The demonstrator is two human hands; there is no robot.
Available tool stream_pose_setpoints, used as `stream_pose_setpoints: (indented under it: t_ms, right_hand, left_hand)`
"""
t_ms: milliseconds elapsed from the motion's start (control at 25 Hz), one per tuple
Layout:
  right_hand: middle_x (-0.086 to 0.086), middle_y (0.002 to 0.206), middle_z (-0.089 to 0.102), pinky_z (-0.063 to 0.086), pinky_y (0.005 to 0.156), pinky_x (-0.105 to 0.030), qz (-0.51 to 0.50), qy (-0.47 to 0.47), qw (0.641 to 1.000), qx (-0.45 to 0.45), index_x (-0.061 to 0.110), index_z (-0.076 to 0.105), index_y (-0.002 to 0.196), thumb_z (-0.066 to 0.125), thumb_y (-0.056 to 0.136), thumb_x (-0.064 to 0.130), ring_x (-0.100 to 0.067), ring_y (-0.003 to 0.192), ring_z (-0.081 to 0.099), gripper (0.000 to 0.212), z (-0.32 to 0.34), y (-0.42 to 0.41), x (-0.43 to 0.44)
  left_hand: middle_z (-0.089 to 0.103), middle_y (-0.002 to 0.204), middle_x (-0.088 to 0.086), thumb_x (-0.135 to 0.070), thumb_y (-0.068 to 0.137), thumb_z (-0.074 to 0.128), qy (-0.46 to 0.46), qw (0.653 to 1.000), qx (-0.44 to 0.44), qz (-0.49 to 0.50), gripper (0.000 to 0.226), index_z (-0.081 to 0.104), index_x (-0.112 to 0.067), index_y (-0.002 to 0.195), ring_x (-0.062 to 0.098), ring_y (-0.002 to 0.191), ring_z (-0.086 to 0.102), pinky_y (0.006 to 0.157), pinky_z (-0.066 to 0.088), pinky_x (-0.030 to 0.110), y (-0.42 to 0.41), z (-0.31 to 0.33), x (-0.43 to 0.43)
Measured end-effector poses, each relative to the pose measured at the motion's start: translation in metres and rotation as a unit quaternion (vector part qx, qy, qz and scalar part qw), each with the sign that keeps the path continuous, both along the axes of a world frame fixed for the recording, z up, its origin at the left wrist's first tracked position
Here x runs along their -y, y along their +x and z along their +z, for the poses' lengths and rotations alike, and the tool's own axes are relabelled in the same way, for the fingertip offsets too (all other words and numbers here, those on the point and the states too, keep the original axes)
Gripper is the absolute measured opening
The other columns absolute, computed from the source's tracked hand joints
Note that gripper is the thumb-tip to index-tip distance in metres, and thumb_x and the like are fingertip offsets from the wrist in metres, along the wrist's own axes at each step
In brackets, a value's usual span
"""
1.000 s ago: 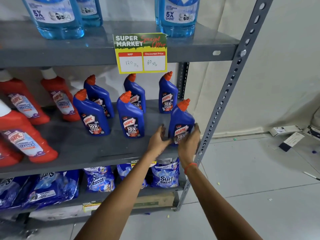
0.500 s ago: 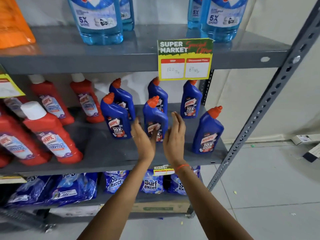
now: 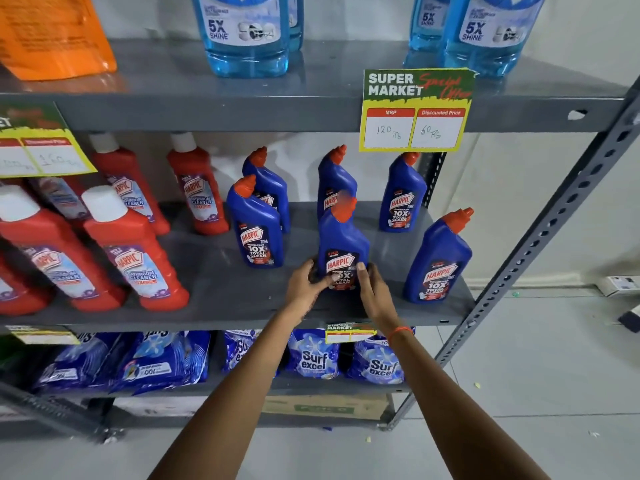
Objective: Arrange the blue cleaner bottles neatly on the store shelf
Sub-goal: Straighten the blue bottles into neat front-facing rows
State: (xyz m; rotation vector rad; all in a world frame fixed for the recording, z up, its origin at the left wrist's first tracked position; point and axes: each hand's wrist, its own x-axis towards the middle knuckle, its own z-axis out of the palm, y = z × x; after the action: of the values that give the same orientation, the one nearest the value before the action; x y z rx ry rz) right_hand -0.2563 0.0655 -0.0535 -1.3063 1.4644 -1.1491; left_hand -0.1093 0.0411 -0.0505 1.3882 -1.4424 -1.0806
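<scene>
Both hands grip glossy angled-neck blue btl.

Held blue bottle: lower label and base hidden behind the left hand and right hand; its orange cap is motion-blurred. Rear blue bottle, at 12 o'clock of the held one, is partly covered by it. Glass-cleaner bottles on the upper shelf are cut off by the top edge. Orange pack and left price tag are cropped at 9 o'clock; the tag's writing is illegible. Red bottles run off the left edge.
</scene>
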Motion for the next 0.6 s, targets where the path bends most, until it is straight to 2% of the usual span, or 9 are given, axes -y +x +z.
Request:
stream_pose_setpoints:
  t_ms: [80,160,240,320,400,520,600]
  right_hand:
    - [0.001,0.11,0.063,0.046,0.078,-0.012,0.002,-0.017,1.0,-0.001,0.026,0.05,0.113,0.037,0.095,0.044,-0.008,0.098,0.059,0.028,-0.003,-0.004,-0.013]
    - [0.005,0.106,0.063,0.046,0.073,-0.004,0.006,-0.027,1.0,0.001,0.029,0.049,0.111,0.038,0.095,0.042,-0.003,0.096,0.059,0.023,-0.001,-0.005,-0.022]
    - [0.006,0.105,0.062,0.047,0.074,-0.006,0.006,-0.03,0.999,0.01,0.029,0.049,0.11,0.038,0.095,0.042,-0.003,0.097,0.059,0.022,-0.001,-0.005,-0.027]
    - [0.003,0.108,0.063,0.047,0.08,-0.015,0.004,-0.032,0.999,0.022,0.028,0.05,0.11,0.038,0.095,0.043,-0.009,0.1,0.06,0.024,-0.002,-0.006,-0.03]
    - [0.0,0.11,0.063,0.045,0.083,-0.023,0.002,-0.019,0.999,0.035,0.025,0.05,0.111,0.038,0.095,0.044,-0.018,0.105,0.06,0.027,-0.002,-0.007,-0.031]
    - [-0.007,0.121,0.062,0.046,0.085,-0.026,-0.042,-0.026,0.998,0.033,0.017,0.047,0.121,0.04,0.094,0.046,-0.022,0.112,0.057,0.04,0.001,-0.001,-0.037]
    - [-0.007,0.136,0.051,0.042,0.101,-0.034,-0.137,-0.107,0.985,0.018,0.018,0.04,0.132,0.038,0.092,0.046,-0.018,0.126,0.047,0.049,0.015,0.012,-0.042]
  left_hand:
    - [0.065,0.116,0.011,-0.018,0.076,0.073,-0.003,1.0,0.001,-0.005,0.051,0.053,-0.005,0.121,0.02,0.104,0.061,0.086,0.047,0.027,-0.002,-0.002,-0.009]
    - [0.066,0.115,0.013,-0.016,0.076,0.073,-0.005,1.0,-0.001,-0.007,0.05,0.054,-0.004,0.121,0.021,0.103,0.061,0.08,0.047,0.018,-0.003,-0.002,-0.015]
    - [0.065,0.115,0.015,-0.013,0.076,0.073,-0.01,1.0,-0.001,-0.009,0.05,0.054,-0.002,0.121,0.019,0.101,0.06,0.072,0.048,0.007,-0.004,-0.002,-0.021]
    - [0.064,0.117,0.017,-0.01,0.077,0.071,-0.01,1.0,-0.008,-0.012,0.049,0.052,0.0,0.12,0.018,0.1,0.058,0.07,0.047,0.004,-0.005,-0.001,-0.026]
    - [0.063,0.119,0.018,-0.011,0.077,0.071,0.002,1.0,-0.012,-0.019,0.049,0.051,-0.001,0.121,0.022,0.104,0.059,0.076,0.047,0.012,-0.006,0.001,-0.027]
    - [0.06,0.125,0.017,-0.015,0.075,0.073,0.024,0.999,-0.013,-0.027,0.058,0.046,-0.005,0.126,0.028,0.115,0.056,0.09,0.046,0.031,-0.005,0.003,-0.03]
    - [0.051,0.137,0.013,-0.023,0.076,0.073,0.02,0.999,-0.018,-0.034,0.072,0.035,-0.009,0.136,0.026,0.124,0.05,0.1,0.043,0.035,-0.006,0.009,-0.036]
